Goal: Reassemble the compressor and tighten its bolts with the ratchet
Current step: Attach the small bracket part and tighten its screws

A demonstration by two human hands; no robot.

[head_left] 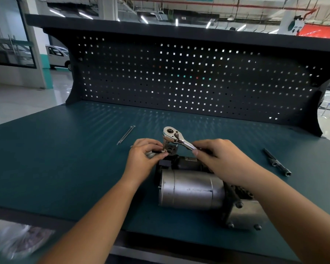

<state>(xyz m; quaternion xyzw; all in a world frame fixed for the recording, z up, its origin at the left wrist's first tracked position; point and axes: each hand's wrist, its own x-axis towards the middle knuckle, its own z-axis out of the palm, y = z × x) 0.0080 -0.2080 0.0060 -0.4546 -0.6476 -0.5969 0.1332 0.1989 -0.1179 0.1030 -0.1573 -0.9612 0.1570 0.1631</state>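
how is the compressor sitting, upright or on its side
On its side: the compressor rests with its round silver body lying lengthwise on the bench, its bolted end nearest the camera.

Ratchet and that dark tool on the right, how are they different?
The ratchet is shiny silver; the dark tool is dull black. The ratchet is held by the right hand over the compressor; the dark tool lies untouched on the table. The ratchet has a round head; the dark tool is straight. Both are long.
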